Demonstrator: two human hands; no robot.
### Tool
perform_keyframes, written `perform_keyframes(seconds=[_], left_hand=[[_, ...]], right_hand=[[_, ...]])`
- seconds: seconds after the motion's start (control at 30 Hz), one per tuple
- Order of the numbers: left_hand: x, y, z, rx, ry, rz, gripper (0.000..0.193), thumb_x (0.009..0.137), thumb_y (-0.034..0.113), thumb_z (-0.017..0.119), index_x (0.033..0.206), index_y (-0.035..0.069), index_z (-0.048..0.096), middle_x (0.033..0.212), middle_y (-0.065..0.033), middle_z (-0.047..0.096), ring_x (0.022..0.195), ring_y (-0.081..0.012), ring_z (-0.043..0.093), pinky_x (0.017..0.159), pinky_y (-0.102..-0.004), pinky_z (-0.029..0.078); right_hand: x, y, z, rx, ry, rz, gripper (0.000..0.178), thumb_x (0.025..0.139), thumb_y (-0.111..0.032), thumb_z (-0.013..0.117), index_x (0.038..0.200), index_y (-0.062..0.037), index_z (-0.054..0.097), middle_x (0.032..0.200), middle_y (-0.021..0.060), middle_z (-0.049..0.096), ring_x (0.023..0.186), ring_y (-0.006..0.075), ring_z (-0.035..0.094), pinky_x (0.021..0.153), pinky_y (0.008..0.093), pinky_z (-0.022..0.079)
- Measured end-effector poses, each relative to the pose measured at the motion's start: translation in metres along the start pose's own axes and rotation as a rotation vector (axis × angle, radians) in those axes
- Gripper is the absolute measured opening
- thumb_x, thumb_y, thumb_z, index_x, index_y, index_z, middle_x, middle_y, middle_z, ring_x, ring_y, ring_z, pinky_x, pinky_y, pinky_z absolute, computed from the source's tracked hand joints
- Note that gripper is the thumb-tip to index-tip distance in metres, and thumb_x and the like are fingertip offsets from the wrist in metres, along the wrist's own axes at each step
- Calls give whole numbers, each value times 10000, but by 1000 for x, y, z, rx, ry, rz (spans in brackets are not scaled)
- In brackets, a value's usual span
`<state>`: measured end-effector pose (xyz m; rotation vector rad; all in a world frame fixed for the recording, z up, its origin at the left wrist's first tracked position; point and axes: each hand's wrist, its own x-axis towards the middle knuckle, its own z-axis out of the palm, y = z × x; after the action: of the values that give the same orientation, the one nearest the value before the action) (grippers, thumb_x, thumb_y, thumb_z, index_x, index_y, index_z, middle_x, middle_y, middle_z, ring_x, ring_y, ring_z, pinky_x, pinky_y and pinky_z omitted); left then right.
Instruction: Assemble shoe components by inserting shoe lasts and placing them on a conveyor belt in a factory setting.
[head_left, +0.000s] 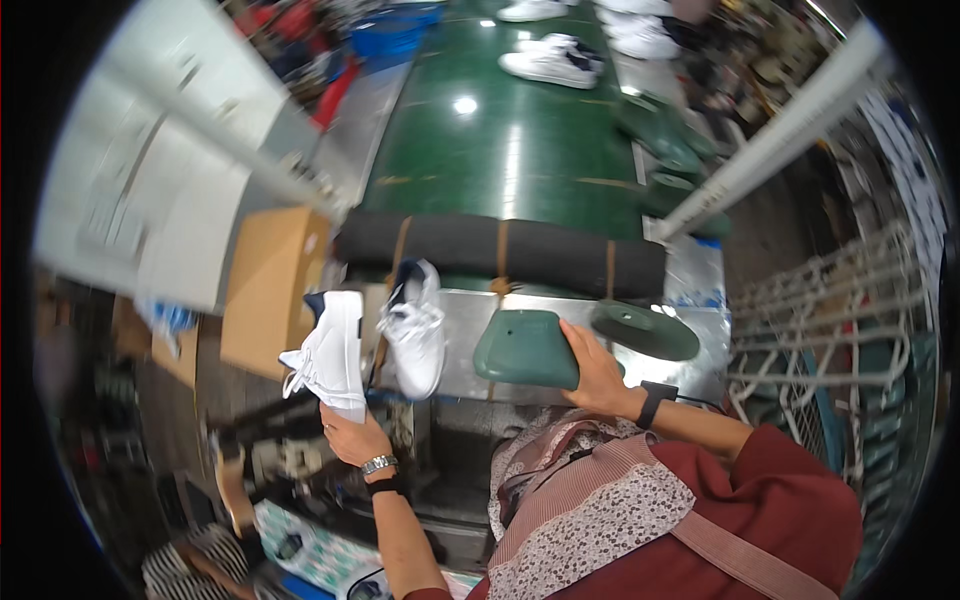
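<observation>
A cardboard box (pixel 270 285) stood at the far left. The left hand (pixel 350 435) held a white sneaker (pixel 330 355) upright, fingers closed around its heel end. Just beside it, a second white sneaker (pixel 418 335) rested on the metal table (pixel 470 350). The right hand (pixel 598 375) gripped a green tray (pixel 525 348), fingers wrapped over its right edge.
</observation>
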<state>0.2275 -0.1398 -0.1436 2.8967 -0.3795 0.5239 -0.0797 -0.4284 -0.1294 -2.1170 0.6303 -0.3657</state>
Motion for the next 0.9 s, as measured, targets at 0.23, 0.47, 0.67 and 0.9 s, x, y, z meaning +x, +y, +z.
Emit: perform_keyframes(seconds=[0.23, 0.47, 0.67, 0.9], left_hand=[[31, 26, 78, -205, -594, 313, 633, 819, 199, 773, 1368, -33, 559, 1389, -244, 580, 1300, -415, 523, 1121, -476, 408], [133, 129, 81, -217, -410, 523, 601, 879, 520, 719, 1180, 1, 672, 1149, -237, 713, 1097, -406, 665, 979, -525, 470], [161, 176, 122, 353, -840, 590, 778, 782, 747, 687, 1130, 55, 767, 1160, -215, 750, 1105, -395, 717, 969, -497, 535], [190, 190, 121, 141, -649, 1268, 552, 758, 562, 739, 774, 10, 743, 922, -235, 726, 877, -458, 712, 792, -556, 570]], right_hand=[[-62, 67, 29, -403, 186, 136, 811, 750, -319, 829, 1408, 20, 498, 1342, 214, 529, 1278, 405, 500, 1109, 482, 386], [-48, 62, 54, -230, 203, 224, 648, 725, -234, 874, 1261, -18, 581, 1180, 181, 629, 1123, 397, 604, 956, 489, 473], [-55, 49, 22, -443, 311, 292, 546, 684, -154, 855, 1180, -47, 654, 1252, 158, 613, 1223, 376, 560, 1004, 498, 463], [-54, 39, 9, -686, 482, 437, 331, 654, -115, 784, 978, -52, 762, 1429, 232, 463, 1416, 441, 358, 1135, 551, 384]])
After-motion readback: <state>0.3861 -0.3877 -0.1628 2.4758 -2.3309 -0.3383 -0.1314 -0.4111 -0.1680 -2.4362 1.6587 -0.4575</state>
